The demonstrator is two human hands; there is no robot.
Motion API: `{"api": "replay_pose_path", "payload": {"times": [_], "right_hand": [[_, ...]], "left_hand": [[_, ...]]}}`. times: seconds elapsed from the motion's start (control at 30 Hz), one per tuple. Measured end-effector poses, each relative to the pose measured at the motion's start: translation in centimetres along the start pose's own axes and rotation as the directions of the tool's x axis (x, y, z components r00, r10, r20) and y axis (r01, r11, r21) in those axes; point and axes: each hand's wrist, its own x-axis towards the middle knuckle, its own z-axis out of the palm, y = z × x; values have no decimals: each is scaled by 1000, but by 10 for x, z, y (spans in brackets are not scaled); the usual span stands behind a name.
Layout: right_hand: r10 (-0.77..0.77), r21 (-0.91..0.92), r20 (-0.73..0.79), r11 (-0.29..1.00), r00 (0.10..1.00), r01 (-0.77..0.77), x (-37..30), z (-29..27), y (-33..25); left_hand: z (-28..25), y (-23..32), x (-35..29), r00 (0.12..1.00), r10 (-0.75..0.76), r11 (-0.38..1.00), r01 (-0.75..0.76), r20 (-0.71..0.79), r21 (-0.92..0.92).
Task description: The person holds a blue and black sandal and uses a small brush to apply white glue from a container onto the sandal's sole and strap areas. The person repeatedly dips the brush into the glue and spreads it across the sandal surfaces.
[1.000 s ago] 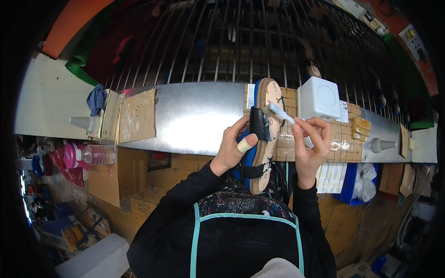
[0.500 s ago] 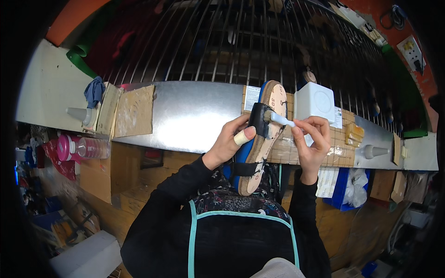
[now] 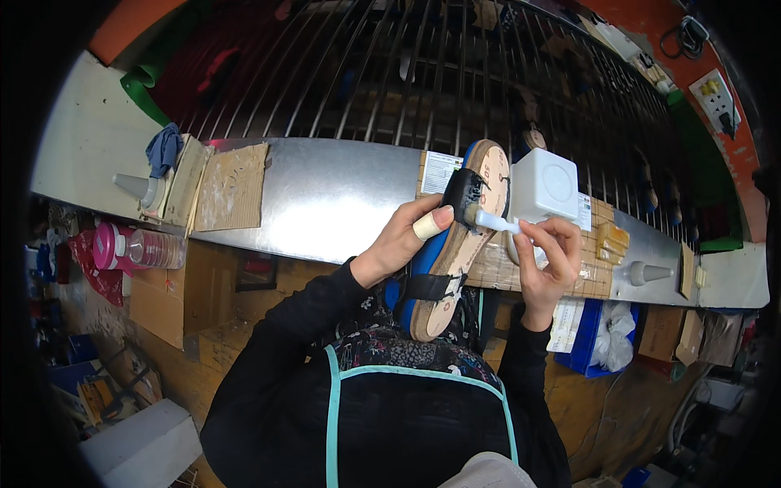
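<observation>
My left hand (image 3: 409, 236) grips a sandal (image 3: 455, 260) by its side, the thumb wrapped in pale tape. The sandal is tilted, its bare underside facing me, with a blue last showing along its left edge and black straps folded over onto the sole. In my right hand (image 3: 550, 259) is a small brush (image 3: 496, 222) with a pale blue-white handle, pinched between thumb and fingers. Its bristles touch the sole beside the upper black strap (image 3: 464, 195). Behind my right hand stands a white square container (image 3: 547, 185).
A metal bench top (image 3: 342, 191) runs across, with a cardboard sheet (image 3: 232, 187) at left. Beyond it lies a rack of metal bars (image 3: 358, 81). Grey cones (image 3: 651, 272) sit at the bench edges. A blue bin (image 3: 587, 350) with plastic bags stands below, right.
The brush has moved slightly down along the strap's end on the sole. The sandal has turned a little, and the whole view has shifted slightly.
</observation>
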Motion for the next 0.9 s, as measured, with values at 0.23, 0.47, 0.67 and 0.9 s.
{"api": "replay_pose_path", "payload": {"times": [0.23, 0.47, 0.67, 0.9], "right_hand": [[-127, 30, 44, 992, 991, 126, 6, -13, 1], [230, 91, 0, 969, 973, -229, -12, 5, -10], [364, 274, 114, 883, 924, -382, -37, 13, -28], [307, 24, -39, 952, 951, -306, -40, 28, -32]], "left_hand": [[4, -2, -2, 999, -4, 996, 1, -33, -95], [9, -3, -6, 988, -143, 950, 121, -54, -289], [8, -5, -9, 976, -127, 963, 79, -174, -259], [9, -10, -12, 958, -84, 977, 25, -275, -211]]}}
